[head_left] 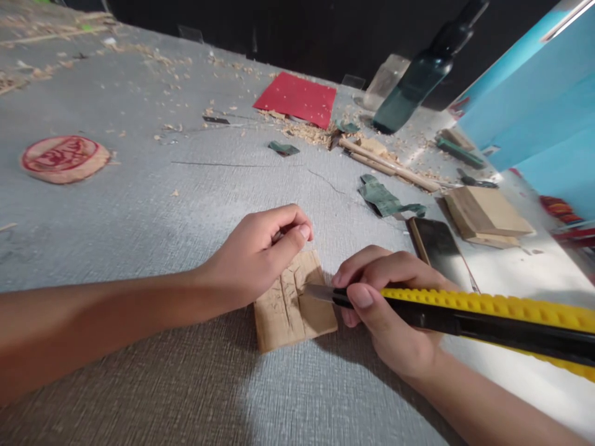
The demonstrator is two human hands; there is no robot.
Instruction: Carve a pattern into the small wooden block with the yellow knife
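A small flat wooden block (290, 310) with cut lines in its face lies on the grey textured table (186, 204). My left hand (255, 254) rests on the block's upper left part with fingers curled, pressing it down. My right hand (390, 310) is closed round a yellow and black utility knife (488, 319). The knife's blade tip touches the block's face near its right side.
A round wooden disc with red carving (62, 158) lies far left. A red sheet (297, 98), wood shavings, sticks (390, 166), green scraps (385, 199), a dark bottle (418, 74), a phone (439, 244) and stacked wooden blocks (486, 214) sit at the back right. A blue panel (543, 105) stands right.
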